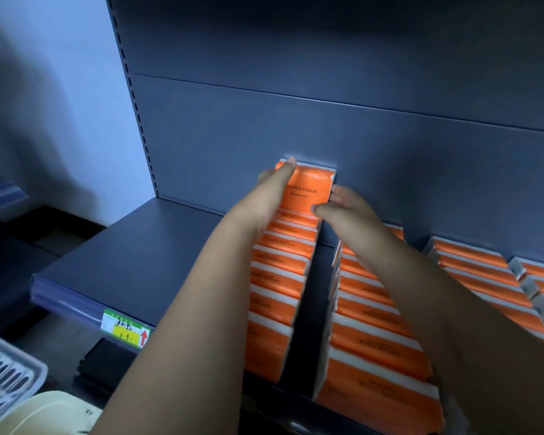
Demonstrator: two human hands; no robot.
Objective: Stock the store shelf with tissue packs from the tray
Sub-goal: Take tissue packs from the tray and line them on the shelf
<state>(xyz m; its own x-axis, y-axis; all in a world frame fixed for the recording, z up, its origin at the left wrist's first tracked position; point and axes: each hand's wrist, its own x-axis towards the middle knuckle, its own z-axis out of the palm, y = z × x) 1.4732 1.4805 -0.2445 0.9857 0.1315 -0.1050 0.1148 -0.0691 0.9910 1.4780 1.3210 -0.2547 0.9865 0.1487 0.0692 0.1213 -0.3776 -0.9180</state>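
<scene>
An orange tissue pack (308,186) marked COTTON TISSUE stands at the back of a row of orange packs (277,277) on the dark shelf (145,255), close against the back panel. My left hand (274,189) holds the pack's left side, thumb along its face and fingertips at its top corner. My right hand (343,205) holds its right side, thumb on the lower front edge. A second row of orange packs (371,337) runs under my right forearm. More packs (484,277) lie further right.
The left part of the shelf is bare, with a green and yellow price tag (124,329) on its front rail. A white slotted tray (4,368) and a cream round object (51,412) sit at the bottom left. A slotted upright (132,98) bounds the shelf's left.
</scene>
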